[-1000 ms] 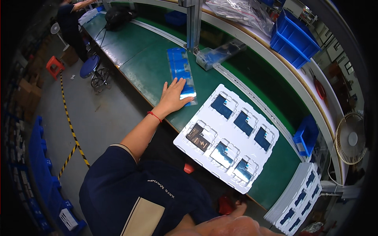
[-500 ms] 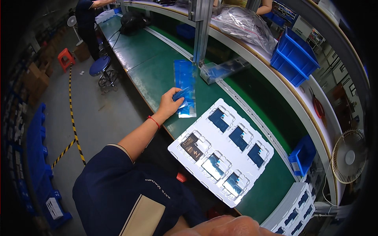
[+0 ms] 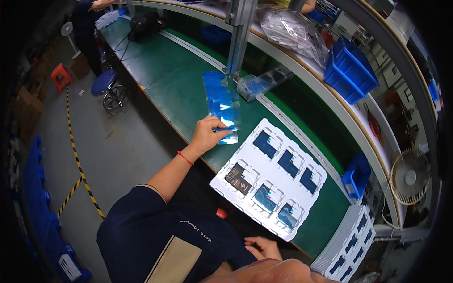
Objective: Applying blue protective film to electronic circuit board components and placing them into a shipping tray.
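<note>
My left hand (image 3: pixel 207 135) is closed in a pinch on a small piece of blue film (image 3: pixel 223 128). It is over the near end of a layered stack of blue film strips (image 3: pixel 221 100) with clear ends, lying on the green bench. To the right, a white plastic tray (image 3: pixel 255 178) holds several flat dark pieces in moulded pockets. One black piece (image 3: pixel 239 179) has its printed face bare; others, such as the dark blue piece (image 3: pixel 265 144), look film-covered. Below the tray's near edge, my right hand (image 3: pixel 264 247) is partly in view, fingers loosely bent and apart, nothing visible in them.
A stack of similar white trays (image 3: pixel 340 250) stands at the lower right. Behind the bench are a metal post (image 3: pixel 238 42), a clear plastic box (image 3: pixel 264 84), blue bins (image 3: pixel 350 70) and a fan (image 3: pixel 410 177). A blue stool (image 3: pixel 104 83) and another person (image 3: pixel 87 37) are at far left.
My left hand has moved nearer and slightly right, along the film stack towards its clear end, still pinching film. My right hand has come into view below the tray. The whole view has shifted a little.
</note>
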A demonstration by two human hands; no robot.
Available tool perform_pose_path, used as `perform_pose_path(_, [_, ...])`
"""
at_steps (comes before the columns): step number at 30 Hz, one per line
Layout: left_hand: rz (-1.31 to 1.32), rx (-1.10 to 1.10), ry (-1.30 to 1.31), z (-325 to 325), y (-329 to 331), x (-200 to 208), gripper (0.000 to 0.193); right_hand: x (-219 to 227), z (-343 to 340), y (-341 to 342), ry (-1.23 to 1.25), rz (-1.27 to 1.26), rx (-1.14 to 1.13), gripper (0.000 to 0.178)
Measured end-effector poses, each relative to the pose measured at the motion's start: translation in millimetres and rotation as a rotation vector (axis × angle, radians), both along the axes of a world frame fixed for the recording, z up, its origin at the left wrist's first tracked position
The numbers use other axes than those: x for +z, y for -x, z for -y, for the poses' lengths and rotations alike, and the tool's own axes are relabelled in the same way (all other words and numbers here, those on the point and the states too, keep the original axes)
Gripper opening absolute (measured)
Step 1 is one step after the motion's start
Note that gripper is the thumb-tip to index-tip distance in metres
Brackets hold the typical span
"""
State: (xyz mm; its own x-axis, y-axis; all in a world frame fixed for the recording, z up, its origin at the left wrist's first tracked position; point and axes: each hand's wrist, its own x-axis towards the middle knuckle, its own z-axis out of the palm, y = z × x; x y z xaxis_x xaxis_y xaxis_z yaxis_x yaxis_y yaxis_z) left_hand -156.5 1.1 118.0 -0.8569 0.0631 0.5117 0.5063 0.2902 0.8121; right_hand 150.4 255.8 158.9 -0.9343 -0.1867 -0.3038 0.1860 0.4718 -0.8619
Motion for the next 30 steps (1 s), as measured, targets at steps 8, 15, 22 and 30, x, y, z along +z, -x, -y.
perform_pose_path(8, [-0.25, -0.235, 0.154, -24, -42, 31, 0.024, 29, 57, 156, -0.093, -0.878, -0.437, 0.025])
perform_pose_path(15, [-0.313, -0.357, 0.22, -15, -63, 32, 0.024, 17, 72, 173, -0.195, -1.017, -0.213, 0.019])
perform_pose_path(22, [0.599, -0.644, -0.415, -6, -81, 21, 0.055, 23, 73, 159, -0.368, -1.215, -0.138, 0.025])
perform_pose_path(30, [0.746, -0.565, -0.766, -5, -69, 25, 0.039, 15, 78, 134, 0.266, -0.929, -0.183, 0.014])
